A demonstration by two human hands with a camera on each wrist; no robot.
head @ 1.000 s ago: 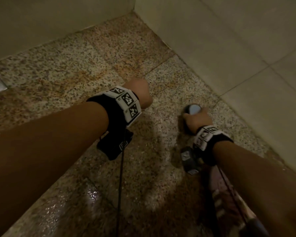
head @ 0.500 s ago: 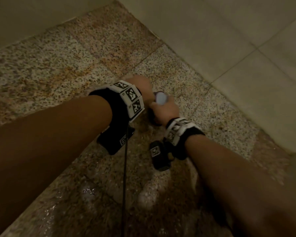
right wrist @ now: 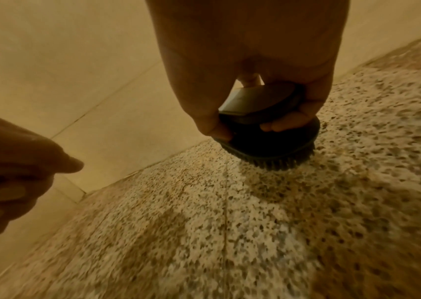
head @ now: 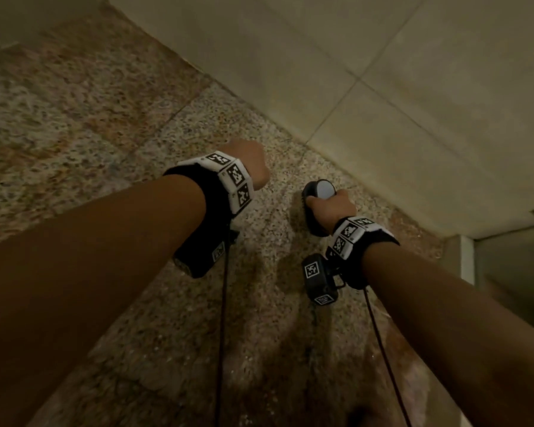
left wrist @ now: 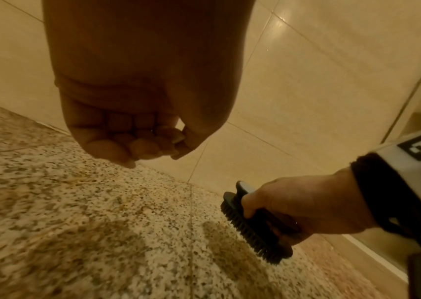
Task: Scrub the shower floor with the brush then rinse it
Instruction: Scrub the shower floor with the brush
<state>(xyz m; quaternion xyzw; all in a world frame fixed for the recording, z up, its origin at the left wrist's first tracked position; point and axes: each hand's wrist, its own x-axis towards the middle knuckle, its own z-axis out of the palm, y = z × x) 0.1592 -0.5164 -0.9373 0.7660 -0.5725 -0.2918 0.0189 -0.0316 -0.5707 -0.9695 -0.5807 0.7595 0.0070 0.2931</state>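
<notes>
Head view: your two forearms reach down over the speckled shower floor [head: 173,318], near the tiled wall [head: 413,87].
Right hand: your right hand [head: 332,208] has its fingers [right wrist: 278,123] and thumb wrapped round the brush [right wrist: 268,145].
Brush: it sits bristles-down on the floor, close to the wall's foot; the left wrist view shows it tilted.
Left hand: your left hand [left wrist: 137,129] hangs above the floor, fingers curled into the palm, holding nothing.
</notes>
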